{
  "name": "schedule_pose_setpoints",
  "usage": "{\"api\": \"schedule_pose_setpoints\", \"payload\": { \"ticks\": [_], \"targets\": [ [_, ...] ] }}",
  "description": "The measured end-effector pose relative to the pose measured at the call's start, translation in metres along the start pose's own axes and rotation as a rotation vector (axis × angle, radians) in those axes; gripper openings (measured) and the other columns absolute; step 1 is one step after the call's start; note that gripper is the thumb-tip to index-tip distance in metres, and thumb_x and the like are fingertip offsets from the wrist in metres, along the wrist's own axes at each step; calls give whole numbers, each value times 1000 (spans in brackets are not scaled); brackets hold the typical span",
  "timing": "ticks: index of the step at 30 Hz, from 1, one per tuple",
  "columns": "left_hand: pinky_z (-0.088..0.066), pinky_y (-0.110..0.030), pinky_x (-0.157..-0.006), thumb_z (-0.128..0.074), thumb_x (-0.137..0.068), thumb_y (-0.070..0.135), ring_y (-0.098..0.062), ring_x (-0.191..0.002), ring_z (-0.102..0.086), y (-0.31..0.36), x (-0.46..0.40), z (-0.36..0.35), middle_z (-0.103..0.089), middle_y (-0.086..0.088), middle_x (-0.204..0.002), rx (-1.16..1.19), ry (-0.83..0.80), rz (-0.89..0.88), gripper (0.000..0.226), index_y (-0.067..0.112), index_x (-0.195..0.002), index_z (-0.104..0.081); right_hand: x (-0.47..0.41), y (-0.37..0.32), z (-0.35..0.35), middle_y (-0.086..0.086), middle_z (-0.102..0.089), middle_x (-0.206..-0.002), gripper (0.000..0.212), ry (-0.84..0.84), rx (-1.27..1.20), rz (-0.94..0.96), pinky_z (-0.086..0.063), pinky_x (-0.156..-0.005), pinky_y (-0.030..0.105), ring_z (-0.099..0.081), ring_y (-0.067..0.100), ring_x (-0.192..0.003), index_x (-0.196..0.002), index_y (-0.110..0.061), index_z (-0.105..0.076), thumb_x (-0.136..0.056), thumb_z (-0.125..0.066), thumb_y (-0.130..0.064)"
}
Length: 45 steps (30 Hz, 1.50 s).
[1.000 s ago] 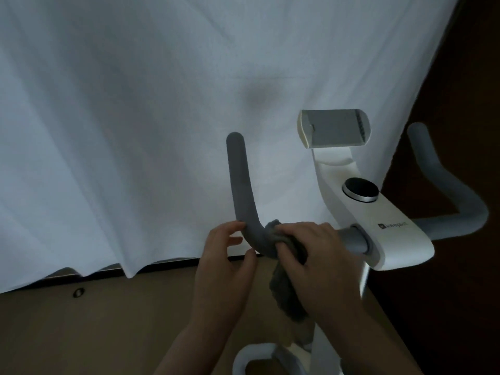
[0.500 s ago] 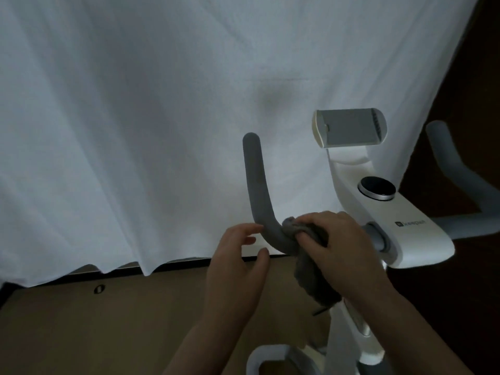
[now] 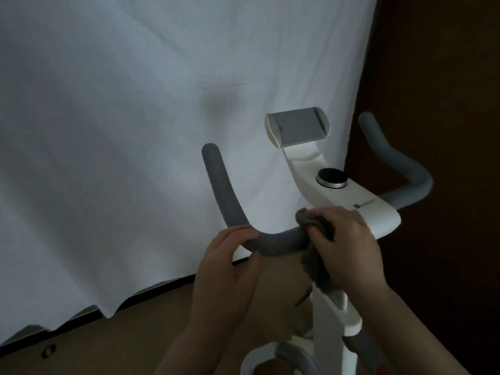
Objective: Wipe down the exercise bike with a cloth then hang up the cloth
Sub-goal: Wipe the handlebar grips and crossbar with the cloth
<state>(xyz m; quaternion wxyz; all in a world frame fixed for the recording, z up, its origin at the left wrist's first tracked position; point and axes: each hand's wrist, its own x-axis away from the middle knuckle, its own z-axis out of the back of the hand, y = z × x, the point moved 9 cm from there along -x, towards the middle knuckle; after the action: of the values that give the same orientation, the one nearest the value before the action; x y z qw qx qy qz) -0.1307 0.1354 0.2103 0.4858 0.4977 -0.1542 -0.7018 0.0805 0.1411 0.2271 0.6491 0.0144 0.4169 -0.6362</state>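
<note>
Around curved foam handlebar: left hand gripping, right hand clutching fuzzy cloth.

Right hand gripping cloth on handlebar, left hand holding bend

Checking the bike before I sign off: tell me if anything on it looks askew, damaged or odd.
Nothing stands out. The left handlebar and right handlebar curve up alike, the phone holder and knob sit intact on the white console. The right hand holds the cloth around the bar; the left hand grips beside it.
</note>
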Motion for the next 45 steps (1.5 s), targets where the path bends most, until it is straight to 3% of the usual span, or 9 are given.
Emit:
{"api": "schedule_pose_setpoints", "payload": {
  "ticks": [3, 8, 15, 20, 29, 34, 39, 43, 45],
  "targets": [
    [-37, -4, -93, -65, -82, 13, 7, -105, -52, 4, -4, -1, -63, 12, -112, 9, 26, -55, 30, 29, -107, -63, 14, 20, 14, 1, -67, -110, 23, 184, 62, -172, -50, -84, 32, -59, 20, -103, -111, -17, -68, -88, -63, -18],
    [-35, -3, -88, -67, -84, 13, 6, -108, -52, 15, -8, -18, -62, 16, -111, 49, -81, -79, 24, 26, -104, -69, 11, 13, 10, -3, -67, -105, 20, 197, 64, -121, -52, -80, 29, -59, 14, -102, -108, -19, -69, -89, -65, -18],
    [-33, -47, -111, -69, -83, 18, 1, -105, -56, 33, -23, -48, -64, 13, -115, -104, -281, -262, 25, 24, -107, -67, 58, 26, -11, -17, -57, -116, 29, 431, -410, -534, -51, -90, 30, -55, 1, -106, -112, -33, -59, -88, -66, -19],
    [-19, -38, -118, -68, -84, 22, 3, -103, -56, 33, -25, -56, -62, 17, -115, -139, -382, -307, 27, 28, -109, -66, 69, 41, -18, -11, -61, -106, 19, 727, -715, -877, -54, -90, 37, -59, 5, -100, -110, -30, -57, -93, -60, -24],
    [-20, -38, -118, -67, -83, 20, 3, -100, -56, 30, -24, -56, -64, 17, -110, -121, -397, -343, 30, 26, -113, -64, 76, 47, -21, -11, -60, -98, 12, 823, -819, -985, -52, -84, 31, -60, 11, -97, -104, -24, -55, -94, -59, -21],
    [-22, -39, -117, -66, -84, 14, -2, -91, -58, 28, -27, -54, -64, 17, -103, -112, -367, -331, 26, 24, -108, -66, 84, 28, -36, -9, -65, -98, 14, 720, -788, -876, -56, -82, 33, -63, 5, -91, -98, -35, -58, -92, -61, -22],
    [-26, -50, -114, -67, -83, 22, -4, -72, -55, 24, -31, -54, -68, 13, -98, -140, -292, -314, 21, 23, -104, -68, 45, 31, 8, -12, -59, -115, 22, 501, -302, -585, -51, -89, 30, -54, 3, -104, -113, -31, -65, -92, -63, -27],
    [-38, -55, -101, -58, -86, 38, -2, -78, -58, 24, -34, -55, -70, 14, -93, -119, -268, -297, 22, 24, -98, -70, 22, -10, 3, -6, -59, -107, 18, 219, 90, -139, -50, -81, 26, -54, 10, -102, -106, -25, -71, -88, -66, -23],
    [-38, -56, -99, -60, -86, 34, -1, -77, -58, 25, -36, -55, -70, 13, -92, -119, -240, -289, 17, 24, -96, -71, 7, 0, 9, -7, -59, -108, 17, 92, 188, -114, -48, -81, 26, -52, 10, -104, -106, -28, -70, -92, -61, -28]
  ]
}}
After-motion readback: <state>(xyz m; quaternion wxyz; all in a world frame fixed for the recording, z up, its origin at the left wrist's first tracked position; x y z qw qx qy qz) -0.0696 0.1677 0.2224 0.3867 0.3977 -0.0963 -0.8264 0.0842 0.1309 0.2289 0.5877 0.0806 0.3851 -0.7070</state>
